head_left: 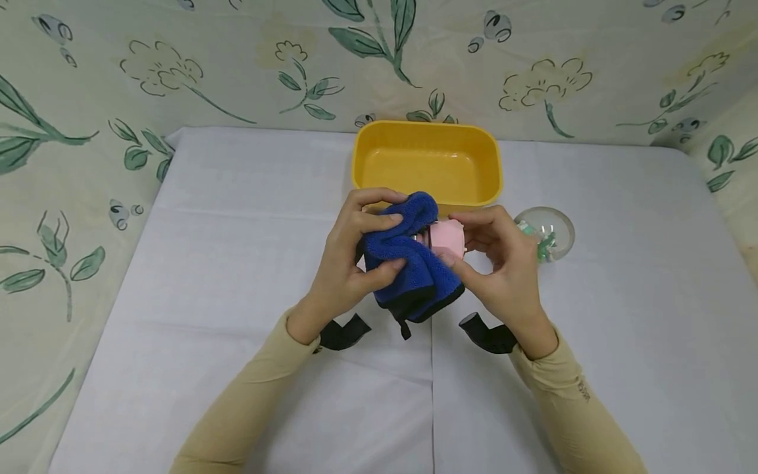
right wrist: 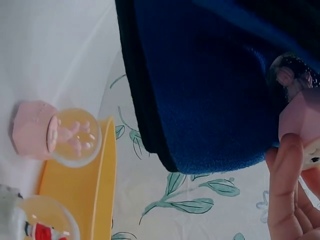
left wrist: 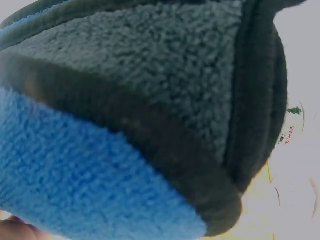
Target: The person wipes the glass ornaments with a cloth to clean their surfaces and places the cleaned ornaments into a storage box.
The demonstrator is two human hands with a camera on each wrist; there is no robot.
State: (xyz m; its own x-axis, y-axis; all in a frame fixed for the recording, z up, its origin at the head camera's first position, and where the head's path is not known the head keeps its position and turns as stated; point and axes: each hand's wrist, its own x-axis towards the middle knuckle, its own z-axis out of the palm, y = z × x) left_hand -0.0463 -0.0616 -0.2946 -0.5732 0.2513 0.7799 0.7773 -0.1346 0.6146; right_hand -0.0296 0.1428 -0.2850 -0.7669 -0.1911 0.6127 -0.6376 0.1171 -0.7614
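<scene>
My left hand (head_left: 346,253) holds a blue towel (head_left: 393,247) with black edging, bunched around the glass dome of a snow globe (head_left: 448,238) with a pink base. At its right side, my right hand (head_left: 509,263) pinches that base between thumb and fingers. In the right wrist view, part of the dome (right wrist: 291,77) with a small figure inside shows beside the cloth (right wrist: 210,100); the rest is covered. The towel (left wrist: 100,165) fills most of the left wrist view, where the globe is hidden.
A yellow basin (head_left: 429,197) stands behind my hands. Right of my right hand is a clear globe (head_left: 559,230) with green and white bits. The right wrist view shows another pink-based snow globe (right wrist: 35,130) and one with a red figure (right wrist: 45,232), both near the basin.
</scene>
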